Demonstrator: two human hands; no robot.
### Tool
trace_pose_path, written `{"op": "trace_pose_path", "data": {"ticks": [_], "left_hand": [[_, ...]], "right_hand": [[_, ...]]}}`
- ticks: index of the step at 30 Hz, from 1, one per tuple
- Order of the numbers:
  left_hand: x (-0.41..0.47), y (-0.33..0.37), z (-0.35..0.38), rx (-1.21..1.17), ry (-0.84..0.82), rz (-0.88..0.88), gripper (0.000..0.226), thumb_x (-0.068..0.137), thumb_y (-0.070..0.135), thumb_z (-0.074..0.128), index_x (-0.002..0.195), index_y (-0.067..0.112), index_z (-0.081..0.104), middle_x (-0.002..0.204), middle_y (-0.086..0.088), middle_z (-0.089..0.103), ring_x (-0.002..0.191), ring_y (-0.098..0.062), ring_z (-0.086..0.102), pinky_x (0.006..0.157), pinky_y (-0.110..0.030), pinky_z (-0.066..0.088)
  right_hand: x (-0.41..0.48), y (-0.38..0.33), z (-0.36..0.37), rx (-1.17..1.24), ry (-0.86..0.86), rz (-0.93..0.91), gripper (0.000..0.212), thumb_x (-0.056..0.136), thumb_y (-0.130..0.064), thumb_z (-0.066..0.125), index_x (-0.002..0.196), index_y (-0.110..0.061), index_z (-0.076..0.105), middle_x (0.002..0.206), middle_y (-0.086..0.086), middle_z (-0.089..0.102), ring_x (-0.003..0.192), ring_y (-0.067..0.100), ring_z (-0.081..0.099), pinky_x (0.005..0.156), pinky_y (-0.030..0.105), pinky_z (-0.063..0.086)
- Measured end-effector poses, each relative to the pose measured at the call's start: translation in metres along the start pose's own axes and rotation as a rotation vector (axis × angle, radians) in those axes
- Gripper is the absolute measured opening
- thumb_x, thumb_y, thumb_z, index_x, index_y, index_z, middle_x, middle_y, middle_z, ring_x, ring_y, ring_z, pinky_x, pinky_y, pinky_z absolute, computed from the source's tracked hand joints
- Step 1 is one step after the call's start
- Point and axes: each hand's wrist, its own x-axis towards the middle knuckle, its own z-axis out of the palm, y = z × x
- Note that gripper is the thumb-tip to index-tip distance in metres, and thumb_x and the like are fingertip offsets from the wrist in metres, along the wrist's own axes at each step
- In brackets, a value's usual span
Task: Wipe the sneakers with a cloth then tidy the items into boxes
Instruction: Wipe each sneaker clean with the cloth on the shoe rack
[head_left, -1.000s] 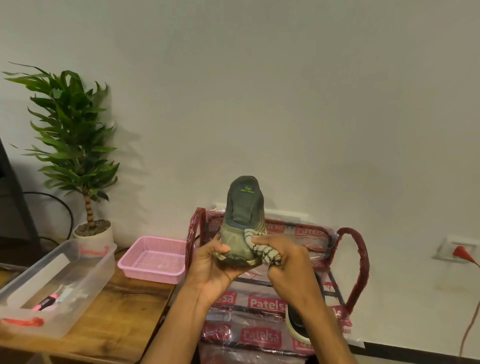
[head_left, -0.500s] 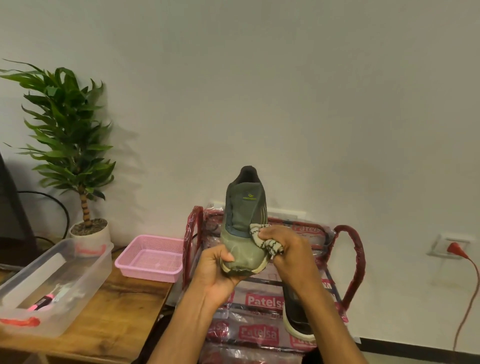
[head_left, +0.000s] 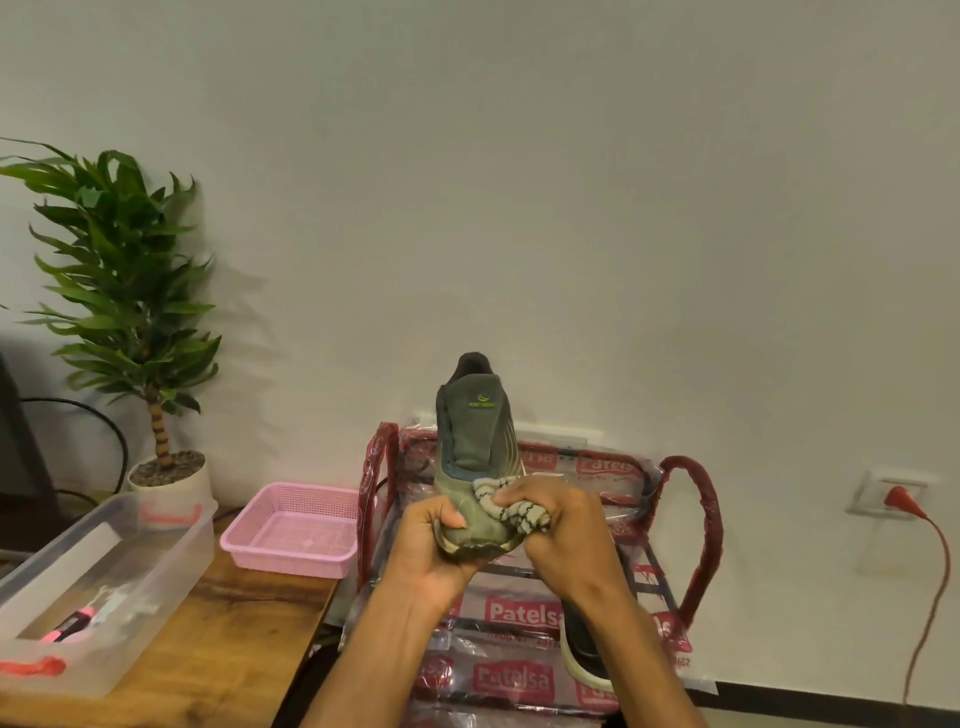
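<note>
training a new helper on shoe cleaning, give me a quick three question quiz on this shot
1. True or false: the left hand grips the striped cloth.
2. Where does the second sneaker lie? A) on a chair B) on the plastic-wrapped rack C) in a cupboard
3. Fill the blank: the right hand presses the cloth against the held sneaker's ___ end.
Key: 1 false, it grips the held sneaker; 2 B; 3 toe.
</note>
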Motion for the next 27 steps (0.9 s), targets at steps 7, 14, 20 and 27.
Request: {"op": "trace_pose_path", "data": {"ticks": [7,14,20,27], "left_hand": [[-0.001,-0.001,0.002,0.039,0.057,0.032,0.053,0.058,-0.007,0.035,0.105,-0.004,0.059,0.091,-0.021,0.067,0.086,-0.040,0.060,0.079,-0.049,0.053],[0.004,0.001,0.010,0.057,0.098,0.005,0.037,0.057,-0.004,0.033,0.073,-0.006,0.067,0.079,-0.020,0.066,0.078,-0.038,0.060,0.064,-0.046,0.060],[0.008,-0.002,0.012,0.126,0.132,0.081,0.047,0.053,-0.004,0.038,0.096,-0.003,0.057,0.098,-0.021,0.060,0.091,-0.039,0.055,0.094,-0.059,0.045],[0.004,0.000,0.011,0.123,0.116,0.051,0.039,0.053,-0.004,0.035,0.084,-0.005,0.059,0.081,-0.017,0.063,0.080,-0.036,0.057,0.079,-0.050,0.051]], "right_hand": [[0.008,0.012,-0.003,-0.082,0.000,-0.028,0.045,0.064,0.012,0.067,0.094,-0.021,0.075,0.102,-0.006,0.072,0.097,0.012,0.065,0.082,0.033,0.054],[-0.002,-0.008,-0.012,0.056,-0.086,-0.032,0.050,0.061,0.015,0.061,0.089,-0.023,0.077,0.093,-0.010,0.072,0.091,-0.002,0.063,0.076,0.017,0.052],[0.007,0.004,-0.004,-0.112,0.028,0.035,0.039,0.068,0.011,0.066,0.092,-0.018,0.076,0.098,-0.004,0.073,0.091,0.012,0.066,0.078,0.032,0.055],[-0.001,0.003,-0.004,-0.054,-0.015,-0.035,0.044,0.066,0.012,0.066,0.093,-0.020,0.076,0.098,-0.011,0.071,0.093,0.005,0.064,0.079,0.025,0.054]]}}
